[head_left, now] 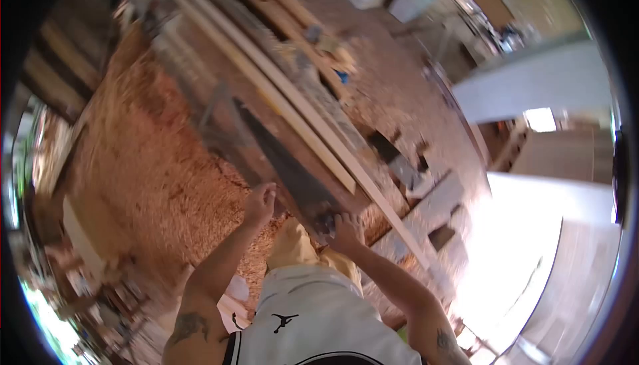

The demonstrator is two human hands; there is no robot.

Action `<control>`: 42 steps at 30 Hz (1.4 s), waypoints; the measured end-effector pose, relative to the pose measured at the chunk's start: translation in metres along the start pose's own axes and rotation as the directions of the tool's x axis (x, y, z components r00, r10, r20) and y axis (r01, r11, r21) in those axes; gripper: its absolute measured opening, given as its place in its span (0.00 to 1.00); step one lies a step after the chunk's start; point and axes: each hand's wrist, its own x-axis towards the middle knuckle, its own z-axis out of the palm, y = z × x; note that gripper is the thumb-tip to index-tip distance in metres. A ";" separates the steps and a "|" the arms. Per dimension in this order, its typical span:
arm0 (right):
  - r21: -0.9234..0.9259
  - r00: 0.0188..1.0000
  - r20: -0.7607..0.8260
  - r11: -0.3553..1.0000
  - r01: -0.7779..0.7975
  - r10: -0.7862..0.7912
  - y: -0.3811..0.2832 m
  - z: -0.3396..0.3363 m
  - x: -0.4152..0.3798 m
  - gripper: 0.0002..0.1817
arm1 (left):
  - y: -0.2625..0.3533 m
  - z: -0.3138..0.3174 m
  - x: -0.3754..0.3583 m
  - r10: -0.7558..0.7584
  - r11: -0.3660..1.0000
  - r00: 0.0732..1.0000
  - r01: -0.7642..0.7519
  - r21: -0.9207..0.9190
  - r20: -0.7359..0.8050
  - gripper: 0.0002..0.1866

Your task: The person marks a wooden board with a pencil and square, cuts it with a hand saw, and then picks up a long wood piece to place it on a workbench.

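Observation:
A handsaw [286,165] with a long, dark, tapering blade lies over the workbench, its tip pointing away from me. At the near end of the blade, my right hand [347,233] is closed around the dark handle. My left hand [261,203] is curled shut beside the bench's near left edge, to the left of the saw. Whatever may be in its fingers is hidden and blurred. Long, pale wood strips [299,120] run along the workbench [249,125] to the right of the saw.
Sawdust and shavings [153,159] cover the ground on the left. Wood offcuts [399,159] and grey blocks [432,198] lie to the right. A pale board [83,235] leans at the lower left. White panels [532,82] stand at the right. Motion blurs much of the view.

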 end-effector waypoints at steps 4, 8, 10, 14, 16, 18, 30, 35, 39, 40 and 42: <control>-0.051 0.986 0.064 0.987 -0.152 0.155 -0.014 -0.008 0.007 0.32 | 0.001 0.023 0.026 0.223 0.966 0.965 -0.238 0.102 0.141 0.14; -0.199 0.977 0.008 0.958 -0.208 0.214 -0.009 0.005 0.007 0.33 | 0.009 0.033 0.048 0.238 0.940 0.947 -0.280 0.195 0.215 0.12; -0.167 0.975 -0.044 0.961 -0.221 0.216 -0.004 0.008 -0.004 0.34 | -0.020 0.023 0.069 0.221 0.925 0.953 -0.273 0.264 0.209 0.12; 0.023 0.950 -0.221 0.975 -0.219 0.218 0.009 0.003 -0.045 0.35 | 0.002 0.001 0.080 0.172 0.908 0.978 -0.203 0.366 0.116 0.13; 0.104 0.946 -0.217 0.970 -0.221 0.239 0.020 -0.005 -0.080 0.34 | 0.014 -0.002 0.081 0.156 0.882 0.980 -0.196 0.429 0.127 0.13; 0.155 0.962 -0.113 0.960 -0.232 0.250 0.034 -0.015 -0.114 0.33 | 0.023 -0.002 0.083 0.159 0.872 0.977 -0.206 0.444 0.140 0.13; 0.524 0.746 -0.389 0.796 -0.303 0.540 0.024 0.044 -0.376 0.31 | 0.019 0.015 0.084 0.225 0.748 0.967 -0.249 0.615 0.117 0.07; 0.694 0.455 -0.446 0.619 -0.368 0.771 -0.036 0.089 -0.451 0.27 | 0.019 0.045 0.055 0.291 0.741 0.923 -0.385 0.551 0.253 0.11; 0.928 0.122 -0.182 0.212 -0.305 0.976 -0.078 0.143 -0.472 0.21 | 0.052 0.069 -0.008 0.384 0.711 0.800 -0.574 0.405 0.460 0.10; 0.973 0.028 -0.065 0.069 -0.218 0.998 -0.089 0.155 -0.475 0.20 | 0.053 0.080 -0.019 0.442 0.674 0.742 -0.646 0.360 0.504 0.09; 0.994 -0.117 0.064 -0.075 -0.084 0.991 -0.108 0.181 -0.478 0.17 | 0.057 0.095 -0.037 0.447 0.648 0.654 -0.707 0.283 0.610 0.09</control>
